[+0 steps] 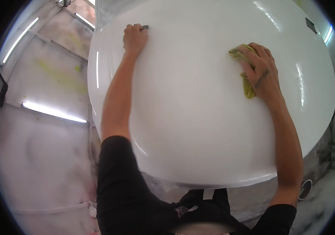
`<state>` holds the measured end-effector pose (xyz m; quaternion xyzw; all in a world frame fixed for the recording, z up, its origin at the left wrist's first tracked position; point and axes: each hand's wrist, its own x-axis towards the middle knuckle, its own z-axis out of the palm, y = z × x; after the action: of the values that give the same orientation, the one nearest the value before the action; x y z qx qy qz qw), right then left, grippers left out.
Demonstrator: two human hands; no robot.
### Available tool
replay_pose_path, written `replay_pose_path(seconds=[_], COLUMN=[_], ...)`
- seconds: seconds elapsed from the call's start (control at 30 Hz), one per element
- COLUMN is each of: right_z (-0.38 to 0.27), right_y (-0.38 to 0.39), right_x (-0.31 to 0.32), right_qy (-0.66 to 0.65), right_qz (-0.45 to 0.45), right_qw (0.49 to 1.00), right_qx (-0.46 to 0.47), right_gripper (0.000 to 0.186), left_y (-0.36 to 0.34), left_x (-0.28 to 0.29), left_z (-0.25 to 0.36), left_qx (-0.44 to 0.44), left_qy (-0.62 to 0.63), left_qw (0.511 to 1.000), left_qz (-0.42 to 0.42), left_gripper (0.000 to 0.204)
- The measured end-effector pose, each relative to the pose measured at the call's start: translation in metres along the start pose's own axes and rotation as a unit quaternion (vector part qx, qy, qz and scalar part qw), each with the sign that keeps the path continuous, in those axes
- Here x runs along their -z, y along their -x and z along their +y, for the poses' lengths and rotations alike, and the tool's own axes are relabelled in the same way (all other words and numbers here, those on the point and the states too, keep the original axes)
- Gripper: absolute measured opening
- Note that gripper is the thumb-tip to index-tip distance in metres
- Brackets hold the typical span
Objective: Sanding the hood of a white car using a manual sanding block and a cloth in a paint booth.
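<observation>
Beneath both hands spreads a glossy white panel (198, 117) — smooth, broad and gently domed, its rim rounded and its surface broken by bright streaks of reflected light. The right hand (261, 66) is clamped on a yellow-green cloth (248, 88), soft, crumpled and finely textured, pressed to the panel. One bunched fold of it shows past the thumb and fingertips; a rumpled tail hangs out on the hand's left side, toward the wrist.

Well apart, to the left and a little farther from the body, the left hand (135, 41) has its fingers curled around a small dark grey object (144, 27). Only an edge juts out at the fingers' right — too little to tell its material. Beyond that hand, crinkled clear sheeting (110, 8) covers the panel's far corner. Left of the forearm stands a smudged pale wall (38, 156) with a glowing tube light (54, 112).
</observation>
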<state>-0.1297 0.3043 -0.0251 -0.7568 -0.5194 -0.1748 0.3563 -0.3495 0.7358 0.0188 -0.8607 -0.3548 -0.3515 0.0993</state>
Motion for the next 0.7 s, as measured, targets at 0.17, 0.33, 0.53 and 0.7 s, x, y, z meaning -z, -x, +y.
replay_pose_path(seconds=[0.17, 0.33, 0.53, 0.7], right_z=[-0.01, -0.044, -0.113, -0.184], right_y=[-0.005, -0.022, -0.153, -0.238], right_x=[0.006, -0.017, -0.1, -0.12], right_qy=[0.039, 0.068, 0.007, -0.033], right_qz=[0.007, -0.007, -0.081, -0.066], right_qw=[0.992, 0.986, 0.993, 0.994], right_qx=[0.116, 0.149, 0.091, 0.077], right_gripper=[0.04, 0.032, 0.031, 0.042], left_y=[0.14, 0.195, 0.04, 0.21], left_x=[0.096, 0.135, 0.041, 0.125], left_z=[0.076, 0.099, 0.064, 0.13], left_qx=[-0.108, -0.201, -0.017, -0.157], left_qy=[0.107, 0.213, 0.059, 0.176], left_qw=[0.988, 0.955, 0.997, 0.968], left_qz=[-0.007, -0.055, 0.048, -0.087], left_gripper=[0.019, 0.025, 0.009, 0.017])
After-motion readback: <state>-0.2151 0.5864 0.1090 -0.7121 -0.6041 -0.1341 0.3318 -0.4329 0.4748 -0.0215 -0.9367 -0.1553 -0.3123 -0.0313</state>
